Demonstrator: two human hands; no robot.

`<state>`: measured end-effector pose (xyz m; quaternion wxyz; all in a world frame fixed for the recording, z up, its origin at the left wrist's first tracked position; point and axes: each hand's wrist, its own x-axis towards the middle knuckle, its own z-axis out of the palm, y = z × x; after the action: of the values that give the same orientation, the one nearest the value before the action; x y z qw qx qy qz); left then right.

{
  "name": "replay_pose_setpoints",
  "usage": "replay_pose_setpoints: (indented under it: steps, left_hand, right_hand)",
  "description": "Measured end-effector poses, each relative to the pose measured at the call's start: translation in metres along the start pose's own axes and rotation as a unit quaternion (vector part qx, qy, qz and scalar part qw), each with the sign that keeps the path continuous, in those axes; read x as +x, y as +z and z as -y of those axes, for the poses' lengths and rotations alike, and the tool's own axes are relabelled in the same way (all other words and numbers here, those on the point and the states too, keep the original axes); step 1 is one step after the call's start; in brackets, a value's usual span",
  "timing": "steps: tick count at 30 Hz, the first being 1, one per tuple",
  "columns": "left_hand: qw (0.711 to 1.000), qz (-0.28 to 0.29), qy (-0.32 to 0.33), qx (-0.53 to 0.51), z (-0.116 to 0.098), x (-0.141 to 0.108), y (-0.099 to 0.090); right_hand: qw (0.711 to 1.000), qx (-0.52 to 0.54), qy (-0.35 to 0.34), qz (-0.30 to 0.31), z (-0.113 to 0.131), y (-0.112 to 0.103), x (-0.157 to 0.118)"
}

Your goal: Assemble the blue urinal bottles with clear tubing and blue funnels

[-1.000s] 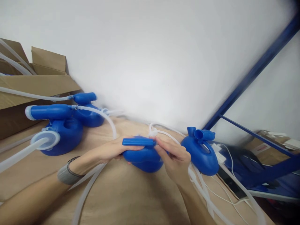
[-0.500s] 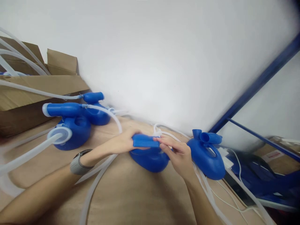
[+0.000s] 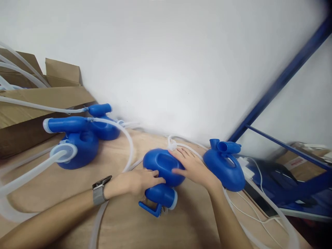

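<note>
A blue plastic urinal bottle lies on the wooden tabletop, its spout end with a white rim pointing toward me. My left hand is curled around the neck beside the spout, with some fingertips hidden. Along the far right side of the same bottle, my right hand lies with its fingers spread, the thumb resting on the body. Below the spout, a blue angled handle-like piece sticks out. Just beyond the right fingers is a coil of clear tubing.
To the left stand two more blue bottles with white tubes attached. Behind them is an open cardboard box holding tubes. Another blue bottle stands right, near white cables, a phone-like dark slab and a blue metal frame.
The middle bottle has been turned so its spout end now faces me. My left hand has shifted down to the neck, and my right hand has opened out over the body.
</note>
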<state>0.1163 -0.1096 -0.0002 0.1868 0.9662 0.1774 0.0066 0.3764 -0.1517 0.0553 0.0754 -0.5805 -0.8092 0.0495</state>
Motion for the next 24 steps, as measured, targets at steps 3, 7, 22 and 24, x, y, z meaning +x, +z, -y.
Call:
replay_pose_setpoints:
  steps: [3, 7, 22, 24]
  left_hand:
    - [0.999, 0.040, 0.006, 0.028, 0.015, 0.004, 0.006]
    - [0.996, 0.035, -0.069, 0.037, 0.037, -0.003, -0.013]
    - [0.931, -0.207, -0.302, 0.001, 0.092, -0.013, -0.049]
    - [0.925, -0.235, -0.294, -0.040, 0.080, -0.021, -0.072]
  right_hand:
    - [0.999, 0.042, -0.008, 0.021, -0.007, -0.009, -0.005]
    - [0.994, 0.111, -0.011, -0.014, -0.028, -0.022, -0.020]
    - [0.976, 0.131, 0.136, 0.109, -0.053, -0.024, -0.028]
    - [0.979, 0.118, 0.127, 0.103, -0.048, -0.021, -0.025]
